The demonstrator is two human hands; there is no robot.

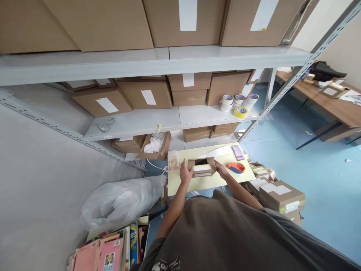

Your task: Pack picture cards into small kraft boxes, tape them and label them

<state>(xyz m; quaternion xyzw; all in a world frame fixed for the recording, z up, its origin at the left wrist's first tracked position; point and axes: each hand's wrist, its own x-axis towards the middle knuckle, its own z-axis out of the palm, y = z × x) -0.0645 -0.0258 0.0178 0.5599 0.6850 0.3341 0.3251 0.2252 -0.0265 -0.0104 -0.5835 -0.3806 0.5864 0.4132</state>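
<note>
A small cardboard box [203,171] with its top open rests on or just over the pale yellow table [180,187]. My left hand [186,173] grips its left end, thumb up along the side. At the opposite end, my right hand [221,169] holds the box by its right side. White and yellowish strips show on the near face, and the inside looks dark. To the right of my right hand lies an orange and blue tool [235,167], perhaps a tape cutter. Behind the box are a white paper sheet [218,151] and a purple pixelated item [237,152].
A metal shelf [135,119] full of cardboard boxes stands ahead, with tape rolls [226,102] on it. Stacked boxes [282,192] sit at my right. A large plastic bag [121,201] and books [109,252] are at my left. A wooden desk [338,103] is far right.
</note>
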